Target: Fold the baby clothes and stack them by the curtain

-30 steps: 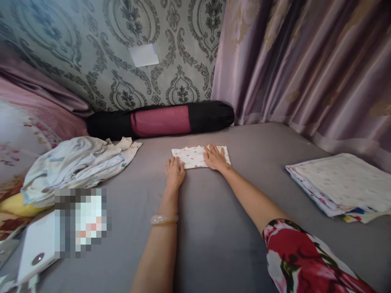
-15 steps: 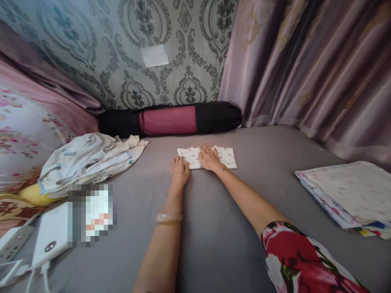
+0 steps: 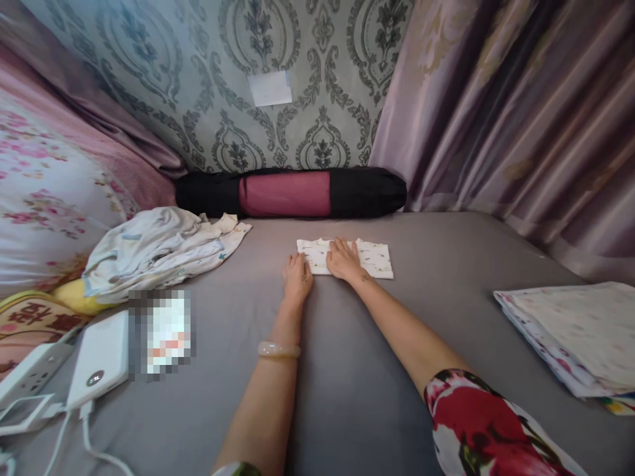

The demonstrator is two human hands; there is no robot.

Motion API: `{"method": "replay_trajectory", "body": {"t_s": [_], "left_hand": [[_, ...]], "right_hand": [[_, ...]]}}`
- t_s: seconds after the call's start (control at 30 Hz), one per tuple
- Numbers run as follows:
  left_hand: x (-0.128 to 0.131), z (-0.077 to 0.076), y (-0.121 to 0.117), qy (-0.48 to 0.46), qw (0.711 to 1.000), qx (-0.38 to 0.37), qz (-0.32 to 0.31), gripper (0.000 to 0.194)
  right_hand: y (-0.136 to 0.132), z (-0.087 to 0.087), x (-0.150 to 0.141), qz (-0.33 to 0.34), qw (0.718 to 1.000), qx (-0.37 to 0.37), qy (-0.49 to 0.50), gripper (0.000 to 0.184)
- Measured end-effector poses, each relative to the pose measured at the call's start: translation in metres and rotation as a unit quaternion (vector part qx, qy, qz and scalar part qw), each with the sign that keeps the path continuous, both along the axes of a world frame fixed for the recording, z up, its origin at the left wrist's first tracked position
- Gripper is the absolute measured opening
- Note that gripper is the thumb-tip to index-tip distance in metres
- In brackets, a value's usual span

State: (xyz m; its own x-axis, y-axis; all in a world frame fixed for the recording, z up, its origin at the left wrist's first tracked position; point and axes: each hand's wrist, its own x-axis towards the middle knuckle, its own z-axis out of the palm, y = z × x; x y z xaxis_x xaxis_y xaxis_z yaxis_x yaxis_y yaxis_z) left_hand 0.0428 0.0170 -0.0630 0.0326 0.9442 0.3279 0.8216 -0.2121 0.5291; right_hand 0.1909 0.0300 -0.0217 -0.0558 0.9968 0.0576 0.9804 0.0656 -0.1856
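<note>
A small white printed garment, folded into a flat rectangle, lies on the grey bed sheet in front of me. My right hand rests flat on it, a little left of its middle, with the fingers stretched forward. At its left end is my left hand, fingers extended and touching the near left corner. Neither hand grips the cloth. Part of the garment is hidden under my right hand.
Loose pale clothes lie heaped at the left. Nearer are a white power bank with cables, a power strip and a blurred-out item. Folded cloths are stacked at the right. A black and maroon bag lies along the wall.
My right hand has slid left across the garment, from its right part to left of its middle. My left hand stays at the left end. The view has turned left.
</note>
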Motion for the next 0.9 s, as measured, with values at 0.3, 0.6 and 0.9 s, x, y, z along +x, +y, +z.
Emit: {"method": "replay_trajectory", "body": {"t_s": [0.3, 0.6, 0.9], "left_hand": [[-0.002, 0.010, -0.005, 0.027, 0.999, -0.029, 0.019, 0.041], [-0.006, 0.022, -0.008, 0.040, 0.996, -0.058, 0.050, 0.041], [-0.024, 0.022, -0.004, 0.020, 0.992, -0.061, 0.104, 0.048]], "right_hand": [[-0.004, -0.014, -0.021, 0.028, 0.999, 0.035, 0.005, 0.057], [0.001, -0.007, -0.030, 0.036, 0.999, 0.031, 0.000, 0.056], [0.005, -0.014, -0.054, 0.054, 0.998, 0.024, 0.014, 0.058]]}}
